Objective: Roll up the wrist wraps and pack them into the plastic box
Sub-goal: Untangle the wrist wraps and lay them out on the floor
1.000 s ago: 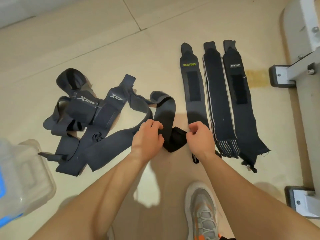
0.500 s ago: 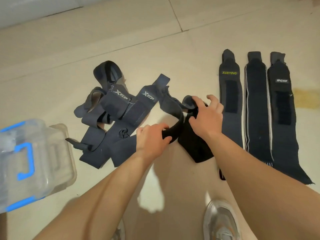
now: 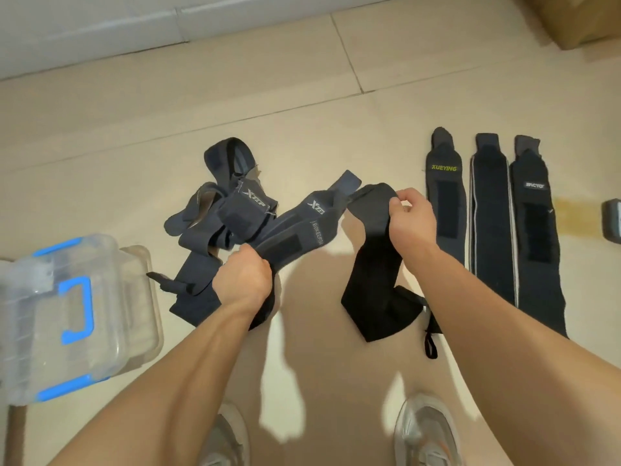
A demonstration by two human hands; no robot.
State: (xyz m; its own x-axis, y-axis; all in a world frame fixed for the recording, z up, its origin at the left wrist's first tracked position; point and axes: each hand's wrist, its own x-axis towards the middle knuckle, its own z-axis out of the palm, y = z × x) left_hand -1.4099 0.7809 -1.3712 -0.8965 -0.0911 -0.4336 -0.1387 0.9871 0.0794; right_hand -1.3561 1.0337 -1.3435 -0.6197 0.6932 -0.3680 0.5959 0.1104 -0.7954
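Black elastic wrap [image 3: 373,290] is the one I'm on. My right hand [image 3: 411,227] pinches its top fold betw. thumb & curled fingers, lifted off the floor [image 3: 302,95]. The rest drapes down toward me to a crumpled end on the tile, just left of my right forearm.

My left hand [image 3: 243,280] is fisted round a grey strap [image 3: 289,247] w/ a velcro patch, fingers fully curled on it. That strap rises to the far right & meets the black wrap mid-air betw. my hands; can't tell if they're one piece.

Far-left of my left hand sits a tangled pile of grey wraps [image 3: 232,213], logos showing. The strap I hold lies against the pile, so it's crowded there.

Right of my right hand, 3 wraps lie flat side by side, running far to near:
- lettered wrap [image 3: 445,203], just beside my knuckles, near end hidden by my forearm
- striped-edge wrap [image 3: 490,213] in the middle
- labelled wrap [image 3: 537,230] on the right

Plastic box [image 3: 141,290] is near left: clear, blue handle & clips, close to the pile but apart from it. Can't tell if the lid's latched.

My shoes, left shoe [image 3: 225,442] & right shoe [image 3: 426,432], are at the near edge. Cardboard carton [image 3: 571,18] is in the far right corner, and a grey block [image 3: 612,220] sits at the right edge.
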